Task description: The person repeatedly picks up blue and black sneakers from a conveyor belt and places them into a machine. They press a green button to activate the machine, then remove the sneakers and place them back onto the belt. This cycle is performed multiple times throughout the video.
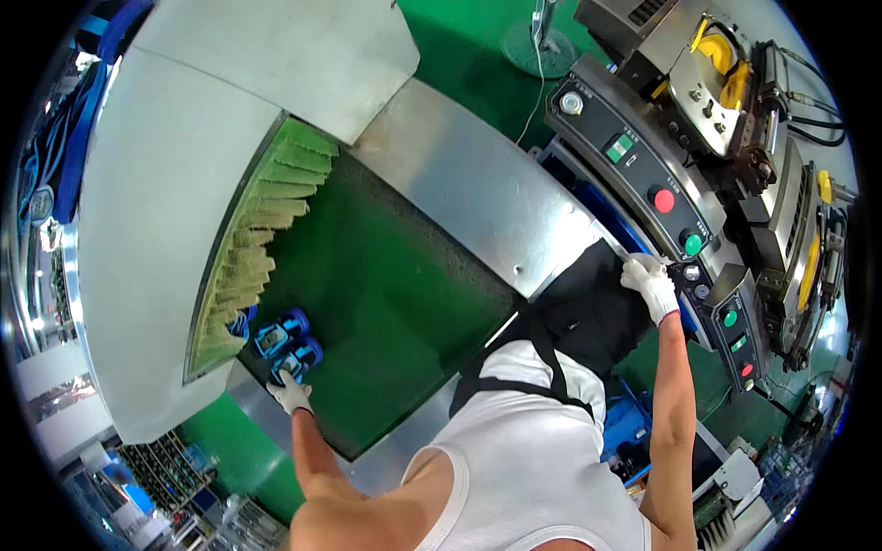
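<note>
My left hand, in a white glove, reaches onto a green conveyor belt and touches the nearer of two blue shoes; the second blue shoe lies just beyond it. Both shoes sit beside a curtain of green strips at the mouth of a grey machine hood. My right hand, also in a white glove, rests with fingers curled at the edge of a black control panel, near small buttons. Whether it grips anything is unclear.
The panel carries red and green round buttons. A steel plate borders the belt. A grey press machine with yellow parts stands at the right. The floor is green. Shelves with small items lie at the lower left.
</note>
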{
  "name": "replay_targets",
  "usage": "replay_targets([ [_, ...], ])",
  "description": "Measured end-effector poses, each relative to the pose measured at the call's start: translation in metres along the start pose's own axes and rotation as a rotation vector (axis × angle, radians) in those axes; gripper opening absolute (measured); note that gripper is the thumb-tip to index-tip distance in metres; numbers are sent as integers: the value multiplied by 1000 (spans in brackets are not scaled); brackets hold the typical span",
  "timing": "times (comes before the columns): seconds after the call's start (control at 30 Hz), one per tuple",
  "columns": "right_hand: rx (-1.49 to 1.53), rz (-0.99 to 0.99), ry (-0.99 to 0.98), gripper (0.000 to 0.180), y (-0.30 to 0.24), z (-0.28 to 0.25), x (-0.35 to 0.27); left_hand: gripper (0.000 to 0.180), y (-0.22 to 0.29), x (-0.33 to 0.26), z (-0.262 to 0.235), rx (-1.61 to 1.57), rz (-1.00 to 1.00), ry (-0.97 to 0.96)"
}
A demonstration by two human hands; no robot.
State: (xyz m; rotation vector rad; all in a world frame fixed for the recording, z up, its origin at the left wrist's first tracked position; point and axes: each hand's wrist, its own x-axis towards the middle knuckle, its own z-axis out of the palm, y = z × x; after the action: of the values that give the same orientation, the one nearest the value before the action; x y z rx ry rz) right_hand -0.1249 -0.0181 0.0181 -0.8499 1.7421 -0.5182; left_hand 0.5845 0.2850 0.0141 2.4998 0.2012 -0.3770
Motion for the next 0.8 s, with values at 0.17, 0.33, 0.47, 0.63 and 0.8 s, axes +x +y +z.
replay_targets([
  [0.17,-196,-110,14,45,24,-8,13,63,-37,74,-8,398,249,263],
  [0.33,-198,-104,36,40,-7,3,-8,33,-4,51,7,521,513,233],
  [0.47,-28,-101,-31,43,13,3,3,28,-18,19,16,678,999,107],
  [0.63,47,-130,25,42,26,1,-1,31,51,-161,88,272,889,-179],
  [0.8,54,-178,30,43,23,11,-3,31,86,-208,142,180,1174,-267],
])
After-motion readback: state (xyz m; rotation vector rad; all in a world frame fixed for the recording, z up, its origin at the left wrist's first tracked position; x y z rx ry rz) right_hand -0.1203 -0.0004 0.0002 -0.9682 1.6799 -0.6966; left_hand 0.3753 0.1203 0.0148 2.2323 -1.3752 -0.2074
